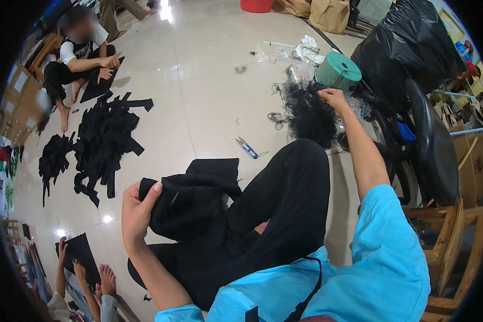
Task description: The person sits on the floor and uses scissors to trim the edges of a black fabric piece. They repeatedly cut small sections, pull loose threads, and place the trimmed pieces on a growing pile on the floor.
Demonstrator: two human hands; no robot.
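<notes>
My left hand (136, 212) grips the edge of a piece of black cloth (185, 201), thumb on top. The cloth drapes over my black-trousered leg, and its far part lies flat on the floor. Out to the right, my right hand (334, 100) is pinched closed at the top of a tangled heap of loose black threads (308, 115); strands appear to be between the fingertips. Blue-handled thread snips (246, 146) lie on the floor between the cloth and the heap, touched by neither hand.
A green plastic stool (338, 72) and black bag (408, 43) stand beyond the threads. To my right are a black chair (432, 145) and wooden stool (448, 252). Black strips (107, 139) lie left. Co-workers handle black cloth at far left (102, 80) and lower left (79, 257).
</notes>
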